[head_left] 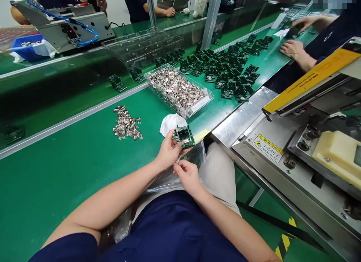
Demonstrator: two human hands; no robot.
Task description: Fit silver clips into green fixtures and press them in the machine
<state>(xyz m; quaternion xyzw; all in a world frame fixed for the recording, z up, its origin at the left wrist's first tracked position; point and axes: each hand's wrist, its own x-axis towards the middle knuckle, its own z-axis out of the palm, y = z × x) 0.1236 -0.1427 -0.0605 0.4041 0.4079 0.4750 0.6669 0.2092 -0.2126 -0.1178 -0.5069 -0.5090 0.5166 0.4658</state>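
My left hand (168, 151) grips a green circuit board (184, 137) with a dark raised frame on it, held above my lap near the table's edge. Just below it, the thumb and fingers of my right hand (187, 174) are pinched together; what lies between them is too small to make out. Behind the board a crumpled white cloth (171, 123) rests on the green table (70, 171). A loose pile of small silvery metal pieces (126, 123) is spread on the table to the left. Beyond the cloth stands a clear plastic tray (201, 104) heaped with similar pieces.
Many dark green circuit boards (225, 70) lie heaped behind the tray. To my right stands a machine (282, 141) with a yellow panel and a hand-injury warning label. A co-worker's hands (293, 48) are at the far right. A clear plastic bag (166, 183) lies across my lap.
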